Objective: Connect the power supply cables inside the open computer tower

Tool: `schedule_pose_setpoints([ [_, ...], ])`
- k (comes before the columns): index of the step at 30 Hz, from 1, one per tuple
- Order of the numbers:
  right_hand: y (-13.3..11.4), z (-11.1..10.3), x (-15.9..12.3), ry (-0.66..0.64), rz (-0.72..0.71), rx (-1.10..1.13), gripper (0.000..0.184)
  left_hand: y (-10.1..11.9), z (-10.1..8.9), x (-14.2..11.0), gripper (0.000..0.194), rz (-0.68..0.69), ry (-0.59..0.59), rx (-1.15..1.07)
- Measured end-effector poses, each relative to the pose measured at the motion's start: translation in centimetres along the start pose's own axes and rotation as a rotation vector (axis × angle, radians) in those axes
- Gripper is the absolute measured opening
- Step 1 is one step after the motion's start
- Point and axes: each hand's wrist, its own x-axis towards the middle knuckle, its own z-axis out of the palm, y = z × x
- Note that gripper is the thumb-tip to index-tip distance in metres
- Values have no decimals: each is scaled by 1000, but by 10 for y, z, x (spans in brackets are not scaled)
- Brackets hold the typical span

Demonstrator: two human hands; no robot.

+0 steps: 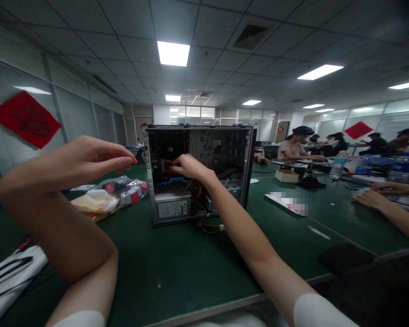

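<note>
An opened computer case [148, 195] stands upright on the green table, its inside facing me. My right hand [191, 167] reaches into the case, fingers closed around thin orange and yellow wires [169, 162] beside the cooling fan [169, 149]. Its fingertips are partly hidden. Below sit a blue slot edge [172, 181] and the power supply [173, 209] with a label. Loose cables with a white connector [221, 227] hang out at the bottom. My left hand [105, 156] is raised left of the case, apart from it, fingers stretched out to the right and nothing visible in them.
Plastic bags of parts [104, 200] lie left of the case. A white object with black cords [10, 281] is at the near left. Rightward are a small box [286, 175], a flat white item [282, 202] and water bottles [337, 165]. Another person's hands [375, 197] rest at the right.
</note>
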Motion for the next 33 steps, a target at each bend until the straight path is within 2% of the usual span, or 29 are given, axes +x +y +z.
schedule_pose_setpoints([
  [4, -16, 25, 11, 6, 138, -134, 30, -4, -9, -13, 60, -14, -57, -30],
  [7, -18, 34, 13, 9, 198, -158, 37, -1, -7, -11, 57, 26, -96, -18],
  [11, -17, 34, 12, 17, 233, -185, 38, 3, 0, -2, 51, 113, -176, 1],
  [15, -17, 32, 11, 17, 253, -198, 41, 6, 7, 8, 48, 138, -253, 2],
  [23, -16, 32, 10, 17, 262, -207, 37, 13, 15, 23, 48, 153, -262, 0],
  [33, -27, 41, 20, 26, 266, -211, 31, 3, 19, 36, 48, 148, -281, 25],
])
